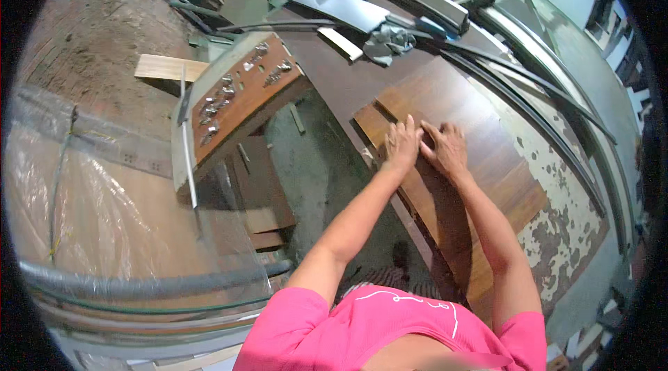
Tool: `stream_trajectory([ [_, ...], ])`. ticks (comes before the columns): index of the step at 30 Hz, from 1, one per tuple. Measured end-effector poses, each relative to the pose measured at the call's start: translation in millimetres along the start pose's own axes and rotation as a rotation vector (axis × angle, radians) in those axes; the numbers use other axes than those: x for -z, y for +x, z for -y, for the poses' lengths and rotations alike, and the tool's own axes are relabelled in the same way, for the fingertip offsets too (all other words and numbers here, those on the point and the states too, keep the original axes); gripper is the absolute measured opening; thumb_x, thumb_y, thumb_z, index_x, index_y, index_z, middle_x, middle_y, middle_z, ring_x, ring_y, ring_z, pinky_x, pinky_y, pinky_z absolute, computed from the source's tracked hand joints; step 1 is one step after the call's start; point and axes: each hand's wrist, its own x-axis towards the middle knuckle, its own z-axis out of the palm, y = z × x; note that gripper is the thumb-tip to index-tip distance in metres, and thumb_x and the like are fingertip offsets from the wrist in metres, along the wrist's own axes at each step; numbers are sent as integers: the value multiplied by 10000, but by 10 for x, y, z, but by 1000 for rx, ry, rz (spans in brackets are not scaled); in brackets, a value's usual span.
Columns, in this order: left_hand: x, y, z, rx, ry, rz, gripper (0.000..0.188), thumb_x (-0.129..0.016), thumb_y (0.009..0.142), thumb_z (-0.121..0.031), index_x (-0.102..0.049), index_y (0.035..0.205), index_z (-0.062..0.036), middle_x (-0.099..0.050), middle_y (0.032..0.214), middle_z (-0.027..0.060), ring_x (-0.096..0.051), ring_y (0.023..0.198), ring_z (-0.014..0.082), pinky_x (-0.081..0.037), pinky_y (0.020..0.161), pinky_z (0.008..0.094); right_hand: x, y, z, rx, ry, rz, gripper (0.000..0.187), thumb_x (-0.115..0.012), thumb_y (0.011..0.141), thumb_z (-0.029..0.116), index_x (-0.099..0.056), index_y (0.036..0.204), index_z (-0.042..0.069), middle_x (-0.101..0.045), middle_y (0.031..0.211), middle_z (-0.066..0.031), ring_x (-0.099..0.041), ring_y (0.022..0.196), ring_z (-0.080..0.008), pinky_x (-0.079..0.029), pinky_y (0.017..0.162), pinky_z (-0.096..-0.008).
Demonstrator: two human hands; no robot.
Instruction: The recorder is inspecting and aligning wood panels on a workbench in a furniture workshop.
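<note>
A wide glossy brown wooden board [487, 138] lies on the bench in front of me. Along its left side runs a narrower wooden strip [428, 197], partly in the shadow of my arms. My left hand [402, 147] rests palm down with its fingers apart, near where the strip meets the wide board. Close beside it, almost touching, my right hand [447, 151] lies on the wide board, fingers bent a little and thumb apart. Neither hand shows anything held. What lies directly beneath the palms is hidden.
To the left, a stand with a reddish-brown top [240, 96] carries several shiny metal fittings. Plastic-wrapped sheets [104, 190] lie beyond it. A grey cloth [388, 44] sits behind the boards. Long metal profiles [550, 82] border the bench's right side, beside a peeling white surface [567, 232].
</note>
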Motion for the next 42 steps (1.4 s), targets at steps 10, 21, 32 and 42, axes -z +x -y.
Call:
stream_trajectory([
  [10, -25, 1159, 272, 91, -27, 75, 413, -549, 821, -240, -460, 1118, 33, -592, 987, 184, -517, 991, 329, -420, 840, 407, -532, 1012, -23, -43, -9, -35, 428, -554, 773, 423, -524, 1165, 254, -493, 995, -135, -479, 959, -297, -385, 839, -414],
  [21, 16, -22, -264, -12, 157, 59, 359, -467, 868, -245, -498, 1098, 29, -529, 1055, 230, -458, 1037, 362, -404, 840, 450, -173, -162, 56, -244, 148, 154, 390, -414, 865, 296, -430, 1251, 239, -325, 1285, -249, -293, 1209, -440, -215, 993, -541],
  [32, 135, -2818, -1912, -284, 63, 131, 519, -538, 829, -338, -433, 1192, 18, -533, 977, 201, -498, 941, 336, -434, 776, 426, 1391, -3264, -512, -168, -16, 39, 544, -644, 711, 337, -480, 1214, 213, -427, 1104, -176, -399, 1052, -329, -364, 836, -452],
  [42, 62, -3615, -2450, -462, -39, 143, 547, -550, 821, -328, -416, 1229, 11, -508, 924, 140, -481, 887, 294, -447, 703, 386, 2069, -4204, -801, -151, -53, 27, 518, -646, 710, 341, -512, 1193, 207, -427, 995, -120, -413, 958, -282, -367, 813, -398],
])
